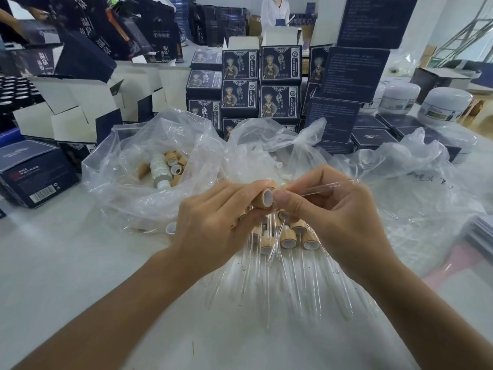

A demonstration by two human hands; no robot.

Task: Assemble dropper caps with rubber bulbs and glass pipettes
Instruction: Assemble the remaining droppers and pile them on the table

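I hold one dropper cap (pixel 264 197) in my left hand (pixel 213 222); my fingers are curled around its wooden-coloured side, and its open white inside faces my right hand (pixel 328 217). With the right hand I pinch a glass pipette (pixel 325 186) between thumb and fingers, close to its end, and the rest of the tube points away to the right and up. The end of the pipette is just beside the mouth of the cap, but my thumb hides the exact place, so I cannot tell if it is already inside.

I judge that this piece is in the middle of its assembly: the pipette must now be pushed in straight, and glass can break if I press it at an angle.

Just below my fingers lies a group of finished droppers (pixel 288 240) on the desk (pixel 80 276), caps toward my hands and glass tubes running toward me, so a good number is done.

Beyond my left hand an open plastic bag (pixel 149 166) holds many loose caps (pixel 174 162), and the bag behind my fingers seems to hold small white bulbs (pixel 278 164). So much work is left.
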